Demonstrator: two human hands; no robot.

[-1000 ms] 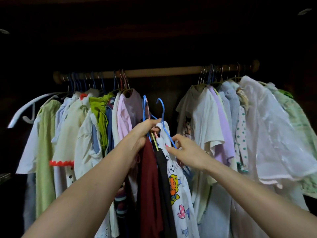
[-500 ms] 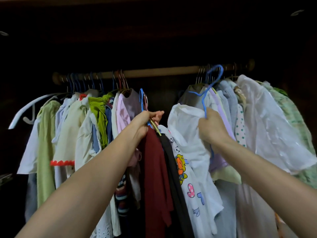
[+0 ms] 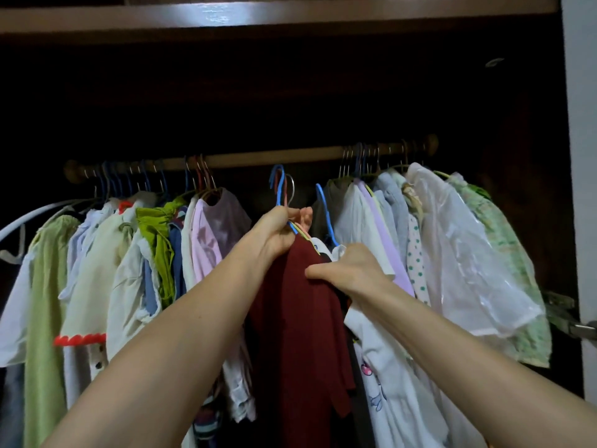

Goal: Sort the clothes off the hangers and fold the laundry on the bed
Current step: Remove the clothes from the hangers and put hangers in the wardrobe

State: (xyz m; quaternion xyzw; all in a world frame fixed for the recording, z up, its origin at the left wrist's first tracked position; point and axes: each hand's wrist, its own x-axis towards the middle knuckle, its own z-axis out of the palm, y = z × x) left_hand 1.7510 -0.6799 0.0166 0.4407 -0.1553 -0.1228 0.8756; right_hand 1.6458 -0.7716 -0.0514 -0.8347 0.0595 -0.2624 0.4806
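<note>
Dark red cloth hangs in the middle of the frame: it is a dark red shirt (image 3: 297, 318) on a hanger, and it drops down between the two arms. Its top sits right under the left hand (image 3: 274, 231). The left hand's fingers are curled tight around a bunch of thin hangers, blue, pink and yellow (image 3: 284, 195), just below their hooks. The hooks stick up above the fingers, below the long wooden rod (image 3: 274, 156) and not on it.

The right hand (image 3: 349, 270) is just to the right, a little lower. Its thumb lies along the red shirt's right shoulder and its fingers curl over the cloth there, so it pinches the shirt's edge. Its fingertips are hidden behind the cloth. Beside this hand one more blue hanger (image 3: 326, 215) pokes up, and below the wrist hangs a white shirt with cartoon pictures (image 3: 387, 383).

On the left side of the frame more clothes hang from the rod: a pale pink top (image 3: 210, 240), a bright green top (image 3: 155, 234) and a light green dress (image 3: 45, 286). On the right side hang a white shirt (image 3: 358, 227), a white top with green dots (image 3: 416, 270) and a garment under a clear plastic cover (image 3: 468, 260). A brown wooden shelf (image 3: 258, 14) runs across the top of the frame.
</note>
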